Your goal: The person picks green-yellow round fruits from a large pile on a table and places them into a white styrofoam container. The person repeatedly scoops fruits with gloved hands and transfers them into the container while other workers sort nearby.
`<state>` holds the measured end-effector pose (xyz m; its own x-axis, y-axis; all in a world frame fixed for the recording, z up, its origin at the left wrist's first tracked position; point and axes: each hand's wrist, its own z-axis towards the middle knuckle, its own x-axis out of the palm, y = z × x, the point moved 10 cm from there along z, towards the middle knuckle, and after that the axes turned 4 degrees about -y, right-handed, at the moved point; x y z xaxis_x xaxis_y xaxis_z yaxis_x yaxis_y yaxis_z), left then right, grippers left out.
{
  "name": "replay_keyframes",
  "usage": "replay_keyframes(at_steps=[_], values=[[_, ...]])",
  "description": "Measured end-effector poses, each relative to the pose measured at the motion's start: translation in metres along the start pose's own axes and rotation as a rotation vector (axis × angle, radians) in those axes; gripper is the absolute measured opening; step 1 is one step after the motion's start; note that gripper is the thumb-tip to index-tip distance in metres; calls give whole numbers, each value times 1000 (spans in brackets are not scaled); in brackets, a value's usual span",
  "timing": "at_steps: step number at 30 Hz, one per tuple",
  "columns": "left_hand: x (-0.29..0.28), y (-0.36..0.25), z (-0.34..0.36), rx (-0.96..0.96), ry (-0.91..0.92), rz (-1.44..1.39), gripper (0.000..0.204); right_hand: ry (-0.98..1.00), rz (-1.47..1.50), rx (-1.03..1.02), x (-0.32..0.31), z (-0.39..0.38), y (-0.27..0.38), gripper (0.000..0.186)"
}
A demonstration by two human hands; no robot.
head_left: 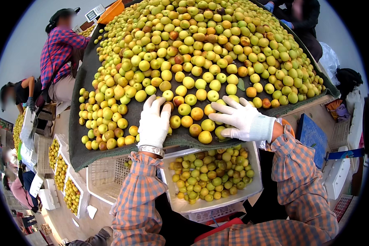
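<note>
A broad heap of round yellow-green fruits [172,52], many with reddish-brown blotches and much like jujubes, covers a table with dark green cloth [83,152]. My left hand [153,125], in a white glove, lies at the heap's near edge, its fingers stretched forward against the fruits. Opposite it, my right hand [247,122] is gloved too and rests with spread fingers over the fruits. Several loose fruits sit between the two hands. Below the table edge stands a white crate [219,206] partly filled with the same fruits.
An open plastic basket [104,182] stands left of the crate, beside white boxes [83,199] of fruit. A blue board [311,137] is at the right. Co-workers are at the left, including a person in a checked shirt [60,53]; another person [309,22] is at the far right.
</note>
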<state>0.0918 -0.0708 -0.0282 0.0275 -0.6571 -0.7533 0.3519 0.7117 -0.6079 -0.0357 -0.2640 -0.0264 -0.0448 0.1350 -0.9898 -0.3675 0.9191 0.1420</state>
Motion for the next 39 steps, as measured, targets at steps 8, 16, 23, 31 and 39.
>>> replay_keyframes(at_steps=[8,16,23,31,39], values=[[9,3,1,-78,86,-5,48,-402,217,561,-77,-63,-111,34],[20,-25,-4,183,203,28,56,-218,114,610,-50,-74,-128,29],[8,-37,-12,127,158,106,54,-421,237,497,-74,-14,-107,25],[-3,-43,-15,81,64,82,38,-232,-83,536,-41,100,-113,23],[-14,-40,-16,106,-60,-17,31,-316,80,450,-38,65,-87,33]])
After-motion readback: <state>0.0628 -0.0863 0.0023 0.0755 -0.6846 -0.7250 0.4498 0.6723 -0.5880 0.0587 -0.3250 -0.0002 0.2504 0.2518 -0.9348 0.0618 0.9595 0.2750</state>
